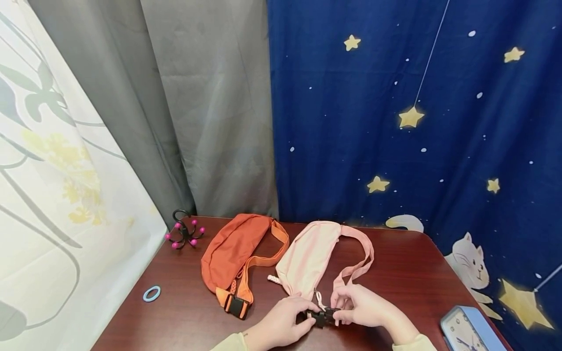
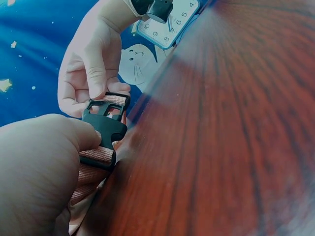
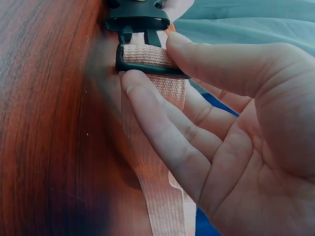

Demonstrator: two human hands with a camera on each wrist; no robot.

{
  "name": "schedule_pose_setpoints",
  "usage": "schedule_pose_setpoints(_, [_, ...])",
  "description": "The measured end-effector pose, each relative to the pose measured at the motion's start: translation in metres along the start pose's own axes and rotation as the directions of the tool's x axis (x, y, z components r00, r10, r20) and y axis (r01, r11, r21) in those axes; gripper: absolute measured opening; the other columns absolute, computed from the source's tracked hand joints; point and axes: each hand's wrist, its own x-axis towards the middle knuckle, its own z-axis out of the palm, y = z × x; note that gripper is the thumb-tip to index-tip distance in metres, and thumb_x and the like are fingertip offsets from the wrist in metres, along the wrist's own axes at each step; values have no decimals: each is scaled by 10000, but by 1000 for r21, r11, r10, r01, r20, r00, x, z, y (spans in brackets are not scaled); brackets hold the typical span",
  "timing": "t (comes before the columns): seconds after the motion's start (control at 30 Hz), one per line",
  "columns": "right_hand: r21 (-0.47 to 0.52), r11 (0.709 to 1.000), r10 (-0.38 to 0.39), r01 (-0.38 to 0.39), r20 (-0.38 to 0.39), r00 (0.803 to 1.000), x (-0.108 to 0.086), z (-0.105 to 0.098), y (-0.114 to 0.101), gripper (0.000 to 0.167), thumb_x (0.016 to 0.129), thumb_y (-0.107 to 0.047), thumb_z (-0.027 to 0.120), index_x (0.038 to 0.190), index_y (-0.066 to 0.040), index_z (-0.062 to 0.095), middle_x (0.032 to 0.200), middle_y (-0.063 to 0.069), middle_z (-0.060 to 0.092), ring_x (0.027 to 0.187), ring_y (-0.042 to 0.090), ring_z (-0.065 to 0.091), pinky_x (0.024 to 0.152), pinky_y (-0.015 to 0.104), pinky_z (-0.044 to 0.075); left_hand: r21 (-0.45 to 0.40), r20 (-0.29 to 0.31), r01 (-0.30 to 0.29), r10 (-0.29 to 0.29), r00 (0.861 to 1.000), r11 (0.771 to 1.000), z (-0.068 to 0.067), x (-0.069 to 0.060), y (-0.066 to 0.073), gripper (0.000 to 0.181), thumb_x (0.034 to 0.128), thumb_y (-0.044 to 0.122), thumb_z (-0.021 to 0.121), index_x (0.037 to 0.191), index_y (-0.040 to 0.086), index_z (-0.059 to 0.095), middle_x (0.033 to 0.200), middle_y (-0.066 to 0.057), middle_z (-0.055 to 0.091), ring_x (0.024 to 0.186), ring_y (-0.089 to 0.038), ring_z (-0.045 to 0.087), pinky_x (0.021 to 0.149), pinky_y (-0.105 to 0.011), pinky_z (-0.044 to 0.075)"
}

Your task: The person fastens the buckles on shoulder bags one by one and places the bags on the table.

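Observation:
A pink waist bag [image 1: 309,253] lies on the table, its strap [image 3: 165,162] looping to the right and down to a black side-release buckle. The left hand [image 1: 285,319] pinches the socket half [image 2: 104,129] between thumb and fingers. Opposite it, the right hand [image 1: 363,307] pinches the prong half [image 3: 155,70] by its strap bar, index finger below and thumb at the edge. The prong tips sit in the socket's mouth, while part of the prongs shows between the two halves. An orange waist bag [image 1: 237,251] with a buckle [image 1: 237,306] lies left of the pink one.
A black hook rack with pink tips [image 1: 184,234] stands at the table's back left. A blue ring [image 1: 151,294] lies near the left edge. The blue clock [image 1: 467,329] is at the right front. Curtains [image 1: 351,122] hang behind the table [image 1: 404,273].

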Motion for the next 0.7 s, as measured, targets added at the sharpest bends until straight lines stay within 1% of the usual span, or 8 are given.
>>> schedule_pose_setpoints(0.13, [4,1000,-6,6,8,1000,0,-1,-2,121,988,-132,816,1048,-126,711,850,66,828,651,193,770,601,277,628,5,-5,0,0,1000,1000,0,0,0,172,1046,205,715,1204,215,784,1115,122,788,1158,-11,727,1199,-468,541])
schedule_pose_setpoints(0.2, [6,1000,-9,9,10,1000,0,-1,-3,118,988,-130,815,1046,-119,713,847,71,827,646,221,769,598,280,628,4,-5,2,-2,1000,1000,0,1,0,173,1045,207,715,1204,217,785,1102,124,784,1142,-2,723,1200,-465,540])
schedule_pose_setpoints(0.3, [12,1000,-16,15,11,1000,1,1,-3,124,985,-121,817,1050,-105,713,854,81,822,640,222,766,589,283,628,-3,-3,5,-5,1000,1000,0,0,0,174,1044,203,714,1203,215,784,1089,120,782,1131,4,722,1203,-473,537])
schedule_pose_setpoints(0.4, [20,1000,-21,21,17,1000,2,3,-5,133,983,-119,820,1055,-88,712,864,95,819,643,180,761,581,282,625,-6,-1,6,-6,1000,1000,0,1,0,172,1044,204,715,1201,213,785,1098,118,786,1137,5,723,1204,-478,535])
schedule_pose_setpoints(0.53, [13,999,-35,35,15,999,5,6,-7,144,980,-125,825,1056,-82,711,868,97,819,666,64,736,581,264,617,0,-2,1,-1,1000,1000,0,0,1,168,1046,209,718,1200,210,785,1117,114,791,1158,-5,726,1204,-478,535])
schedule_pose_setpoints(0.6, [6,999,-43,43,9,999,6,7,-8,148,979,-128,827,1060,-86,711,868,88,814,679,29,725,587,256,615,5,-6,-4,4,1000,1000,0,0,0,163,1045,205,720,1195,207,785,1127,107,795,1164,-14,730,1203,-478,536])
schedule_pose_setpoints(0.7, [-8,999,-45,45,-9,999,8,8,-9,140,972,-130,834,1056,-100,727,861,74,800,682,14,718,595,251,617,5,-10,-6,6,1000,1000,0,1,0,157,1043,200,725,1188,202,784,1144,98,799,1171,-24,733,1205,-473,534])
